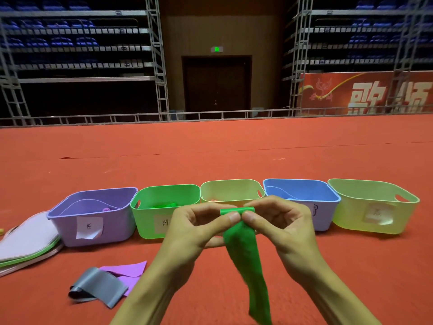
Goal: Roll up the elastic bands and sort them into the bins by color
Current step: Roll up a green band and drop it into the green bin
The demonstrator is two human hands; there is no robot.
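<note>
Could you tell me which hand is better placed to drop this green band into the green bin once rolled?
Probably the left hand: it pinches the green band just in front of the green bin; the right hand is before the blue bin.

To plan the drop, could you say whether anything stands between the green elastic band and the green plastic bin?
Nothing visible: the green elastic band, pinched by left hand and right hand, hangs before the open green plastic bin.

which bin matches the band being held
The green bin, second from the left beside the purple bin; it alone matches the green band.
</note>
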